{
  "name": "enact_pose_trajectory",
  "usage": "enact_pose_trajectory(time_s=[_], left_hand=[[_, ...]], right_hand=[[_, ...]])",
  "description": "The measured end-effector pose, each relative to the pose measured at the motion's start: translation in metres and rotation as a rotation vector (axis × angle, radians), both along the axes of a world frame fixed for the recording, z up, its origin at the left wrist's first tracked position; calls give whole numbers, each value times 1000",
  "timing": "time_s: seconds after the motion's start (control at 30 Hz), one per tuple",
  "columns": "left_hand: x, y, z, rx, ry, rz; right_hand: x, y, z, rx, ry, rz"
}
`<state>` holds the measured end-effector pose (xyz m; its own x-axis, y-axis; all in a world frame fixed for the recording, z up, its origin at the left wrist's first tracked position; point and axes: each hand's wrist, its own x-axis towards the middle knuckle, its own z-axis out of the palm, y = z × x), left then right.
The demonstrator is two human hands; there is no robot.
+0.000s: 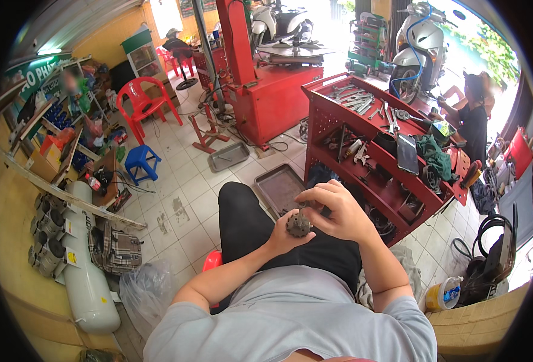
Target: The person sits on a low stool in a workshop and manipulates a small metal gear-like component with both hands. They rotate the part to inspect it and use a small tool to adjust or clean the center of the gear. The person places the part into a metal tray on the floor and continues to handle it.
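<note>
My left hand (281,237) is wrapped round a small, dark, round metal part (298,226) with a notched, gear-like rim. It is held in front of me, above my lap. My right hand (339,210) comes in from the right with bent fingers, its thumb and fingertips drawn together at the part's upper edge. Whatever those fingertips pinch is too small to make out. Just beyond my hands, a grey metal tray (281,186) lies on the tiled floor, with some small dark pieces at its near end.
A red tool cart (369,166) stands at right, with several wrenches (356,101) and a phone (407,152) on top. Farther off are a second tray (229,157), a blue stool (142,163), a red chair (146,104) and a red lift (272,102). Another person (473,111) sits near a scooter.
</note>
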<state>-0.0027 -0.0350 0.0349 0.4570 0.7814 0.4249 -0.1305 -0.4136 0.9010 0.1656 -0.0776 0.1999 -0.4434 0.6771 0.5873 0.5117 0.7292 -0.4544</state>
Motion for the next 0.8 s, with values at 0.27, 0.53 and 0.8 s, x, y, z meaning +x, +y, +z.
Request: enact_pose_trajectory(time_s=[0.27, 0.53, 0.8], left_hand=[[-2, 0, -1, -31, 33, 4], [-3, 3, -2, 2, 50, 11], [-2, 1, -1, -7, 30, 11]], right_hand=[[0, -1, 2, 12, -5, -7], [-2, -1, 3, 25, 19, -18], [-2, -2, 5, -35, 9, -30]])
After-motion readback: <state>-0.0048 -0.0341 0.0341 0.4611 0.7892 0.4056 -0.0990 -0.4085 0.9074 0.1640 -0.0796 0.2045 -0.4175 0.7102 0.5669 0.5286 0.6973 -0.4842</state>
